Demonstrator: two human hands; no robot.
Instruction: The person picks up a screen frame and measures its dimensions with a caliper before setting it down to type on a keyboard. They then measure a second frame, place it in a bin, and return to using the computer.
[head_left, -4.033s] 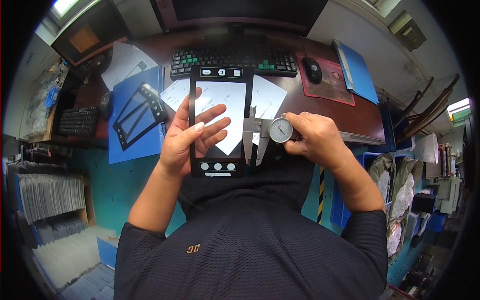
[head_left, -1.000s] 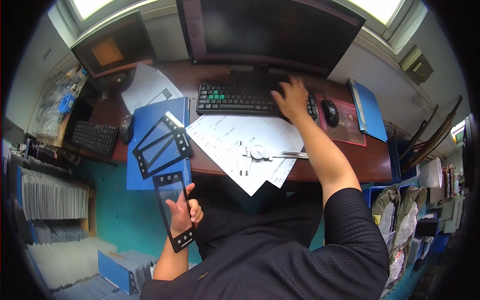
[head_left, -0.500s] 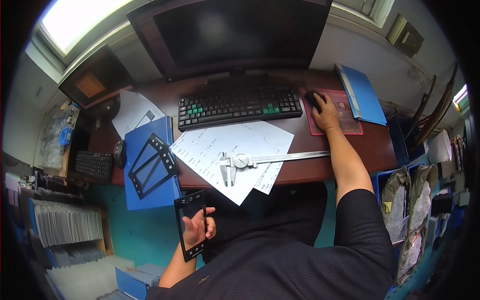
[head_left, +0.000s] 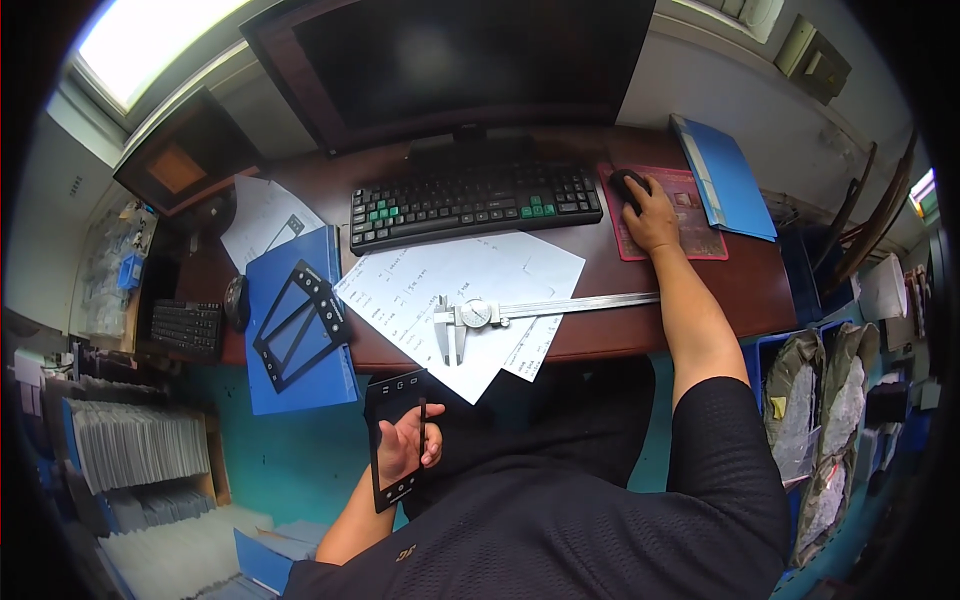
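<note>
Below the desk's front edge, my left hand grips a black-bordered clear panel by its side edges. The palm and thumb show through its clear middle. My right hand rests over a black computer mouse on a red mouse pad. Between the hands, a dial caliper lies across handwritten paper sheets, its jaws toward the left. Two similar black-bordered panels overlap on a blue folder at the left.
A black keyboard stands before a large dark monitor. Another blue folder leans at the right. A smaller screen, second mouse and second keyboard sit at the left. Racks of thin sheets stand below them.
The panel in my left hand has shifted slightly right and turned more edge-on. My right hand stays on the mouse. The whole view has moved a little.
</note>
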